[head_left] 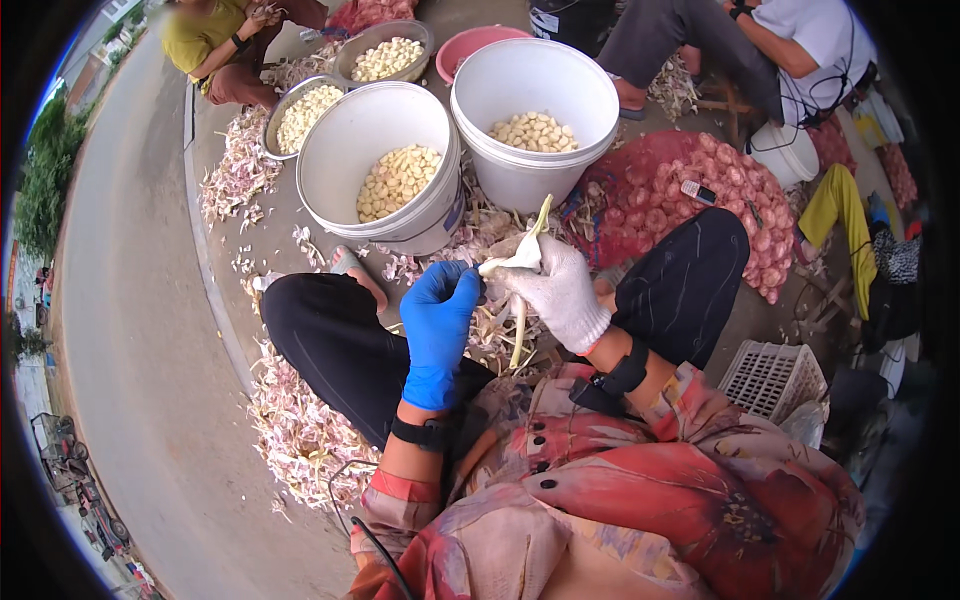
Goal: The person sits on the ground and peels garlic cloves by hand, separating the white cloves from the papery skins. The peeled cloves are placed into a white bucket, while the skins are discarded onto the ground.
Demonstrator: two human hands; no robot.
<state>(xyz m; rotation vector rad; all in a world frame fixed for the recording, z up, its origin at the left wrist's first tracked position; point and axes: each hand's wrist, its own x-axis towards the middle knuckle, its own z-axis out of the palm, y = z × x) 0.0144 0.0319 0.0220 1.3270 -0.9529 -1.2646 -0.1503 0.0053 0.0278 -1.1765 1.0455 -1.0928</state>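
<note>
My left hand, in a blue glove, is closed in a pinch at the left end of a pale piece with a yellow-green tip. It looks like garlic stalk or skin; its exact kind is unclear. Closed round the same piece is my right hand, in a white knitted glove. A narrow yellowish strip hangs below the right fingers; whether it joins the piece above cannot be told. Both hands are between my knees, just nearer than two white buckets holding peeled garlic cloves.
Right of the buckets lies a red net sack of garlic bulbs with a phone on it. Garlic skins cover ground at left. Bowls of cloves stand farther off. A white plastic basket is at right. Two people sit beyond.
</note>
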